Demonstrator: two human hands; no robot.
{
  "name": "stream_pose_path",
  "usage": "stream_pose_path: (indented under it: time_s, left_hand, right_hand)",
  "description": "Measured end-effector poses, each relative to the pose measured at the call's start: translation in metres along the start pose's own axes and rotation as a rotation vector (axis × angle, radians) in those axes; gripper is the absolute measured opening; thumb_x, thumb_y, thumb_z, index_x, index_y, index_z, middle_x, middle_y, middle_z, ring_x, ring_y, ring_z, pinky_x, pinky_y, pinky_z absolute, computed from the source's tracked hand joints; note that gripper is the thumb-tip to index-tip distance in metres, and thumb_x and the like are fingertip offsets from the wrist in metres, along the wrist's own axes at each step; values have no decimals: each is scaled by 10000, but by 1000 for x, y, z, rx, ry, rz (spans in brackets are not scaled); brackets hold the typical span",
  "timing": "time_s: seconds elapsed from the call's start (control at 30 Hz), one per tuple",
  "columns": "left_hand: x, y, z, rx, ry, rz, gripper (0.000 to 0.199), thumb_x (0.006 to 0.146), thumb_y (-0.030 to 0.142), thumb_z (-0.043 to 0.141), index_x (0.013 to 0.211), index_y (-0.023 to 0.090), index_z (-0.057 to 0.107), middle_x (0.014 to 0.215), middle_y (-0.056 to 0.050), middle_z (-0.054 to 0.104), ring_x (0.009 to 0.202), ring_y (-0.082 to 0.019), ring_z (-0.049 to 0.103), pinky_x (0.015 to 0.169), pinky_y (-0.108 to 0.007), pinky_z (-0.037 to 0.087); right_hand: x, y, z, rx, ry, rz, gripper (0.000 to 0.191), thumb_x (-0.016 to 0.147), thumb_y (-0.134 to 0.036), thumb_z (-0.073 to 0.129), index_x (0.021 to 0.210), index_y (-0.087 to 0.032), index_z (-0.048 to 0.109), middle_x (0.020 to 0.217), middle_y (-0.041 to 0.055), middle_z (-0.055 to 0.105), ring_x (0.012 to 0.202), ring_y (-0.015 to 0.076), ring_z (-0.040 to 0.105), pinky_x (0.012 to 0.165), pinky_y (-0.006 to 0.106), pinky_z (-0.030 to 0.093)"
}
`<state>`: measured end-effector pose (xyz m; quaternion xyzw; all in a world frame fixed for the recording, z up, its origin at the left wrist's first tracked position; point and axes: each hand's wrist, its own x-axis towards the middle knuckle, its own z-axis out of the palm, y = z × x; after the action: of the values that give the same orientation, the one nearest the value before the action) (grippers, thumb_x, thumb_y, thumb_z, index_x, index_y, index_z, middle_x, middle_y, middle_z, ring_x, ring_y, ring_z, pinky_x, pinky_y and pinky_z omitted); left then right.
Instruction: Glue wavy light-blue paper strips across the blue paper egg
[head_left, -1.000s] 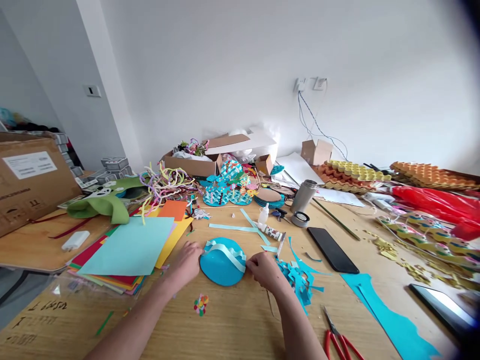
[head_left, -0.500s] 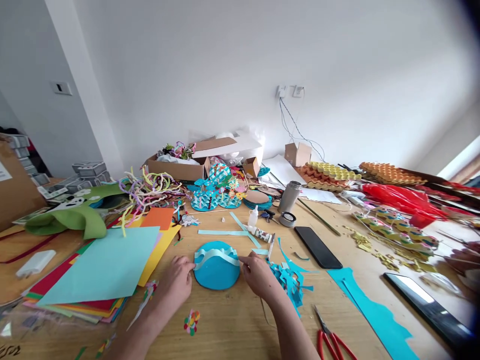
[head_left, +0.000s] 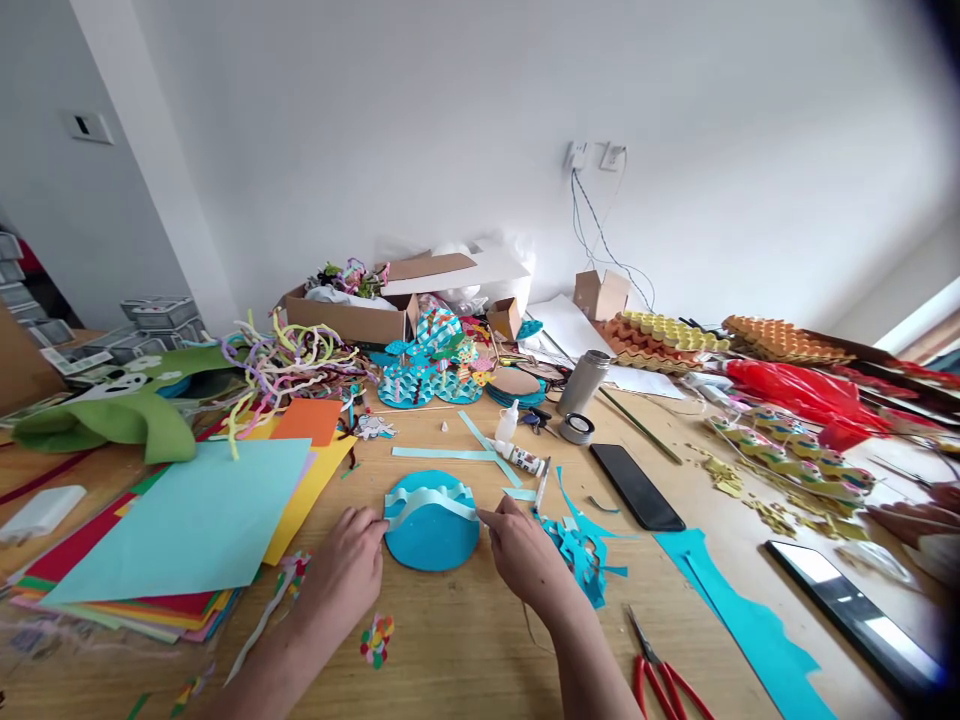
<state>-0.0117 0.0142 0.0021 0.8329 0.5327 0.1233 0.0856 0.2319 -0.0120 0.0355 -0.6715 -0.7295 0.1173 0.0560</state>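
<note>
A round blue paper disc (head_left: 433,541) lies flat on the table between my hands. Across its upper part runs a wavy pale-blue paper strip (head_left: 431,498), arched upward in folds. My left hand (head_left: 351,556) is closed at the disc's left edge, fingertips pressed on the strip's left end. At the opposite edge, my right hand (head_left: 523,548) has its index finger on the strip's right end, the other fingers curled under. Beyond the disc lie flat pale-blue strips (head_left: 442,454), a glue bottle (head_left: 507,423) and a white tube (head_left: 520,458).
Coloured paper sheets (head_left: 187,520) are stacked at left. Blue scraps (head_left: 581,560), red-handled scissors (head_left: 656,675) and a black phone (head_left: 636,487) lie at right. A steel flask (head_left: 584,383) stands behind. Another person's hand (head_left: 919,515) shows at the right edge.
The view has shifted slightly, so the items at left sit further left. Both hands stay at the strip's ends, with little visible movement.
</note>
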Motion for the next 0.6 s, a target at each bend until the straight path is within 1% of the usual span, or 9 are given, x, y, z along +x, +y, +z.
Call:
stream_pose_path:
  time_s: [0.07, 0.2, 0.37, 0.6]
  left_hand:
    - [0, 0, 1, 1, 6, 5, 408, 855, 36, 361, 1121, 119, 660, 1067, -119, 623, 1036, -249, 535, 942, -398, 443]
    - [-1, 0, 1, 10, 16, 11, 398, 849, 37, 387, 1122, 130, 660, 1061, -111, 624, 1031, -246, 540, 937, -387, 444]
    - [-2, 2, 0, 15, 12, 18, 403, 845, 30, 390, 1132, 134, 654, 1064, -106, 619, 1036, -242, 538, 948, -376, 436]
    - [-3, 3, -2, -9, 0, 12, 412, 835, 13, 364, 1098, 138, 656, 1064, -100, 608, 1050, -241, 521, 956, -379, 432]
  right_hand:
    - [1, -1, 0, -3, 2, 9, 374, 930, -111, 341, 1025, -212, 688, 939, 74, 554, 829, 168, 582, 673, 262, 319]
    - [2, -1, 2, -6, -27, 12, 386, 931, -113, 339, 1082, -233, 674, 960, 77, 550, 820, 170, 587, 664, 264, 318]
    - [3, -1, 5, 7, -67, 15, 394, 914, -100, 357, 1122, -236, 664, 991, 86, 550, 870, 184, 595, 712, 259, 344]
    - [3, 0, 3, 8, -107, 29, 453, 934, -130, 331, 1273, -251, 606, 998, 104, 575, 915, 205, 599, 751, 271, 357]
